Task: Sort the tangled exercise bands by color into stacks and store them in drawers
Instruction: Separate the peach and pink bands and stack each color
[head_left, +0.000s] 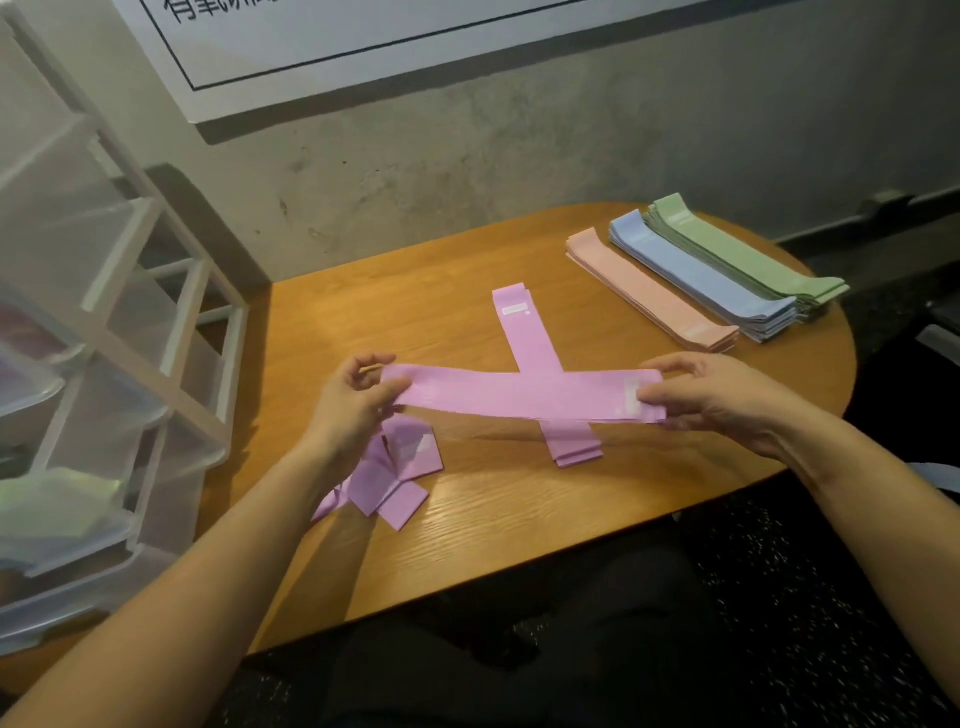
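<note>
Head view: left hand (353, 400) and right hand (711, 400) pinch the ends of a purple band (519, 392) stretched crosswise over the lengthwise purple stack (530, 343) (needs quarter-turn).

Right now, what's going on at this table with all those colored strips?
A person is sorting exercise bands by color. Both hands, left and right, hold one purple band stretched flat above the purple stack on the wooden table. A few tangled purple bands lie under the left wrist. Pink, blue and green stacks are lined up at the far right. A plastic drawer unit stands to the left.
</note>
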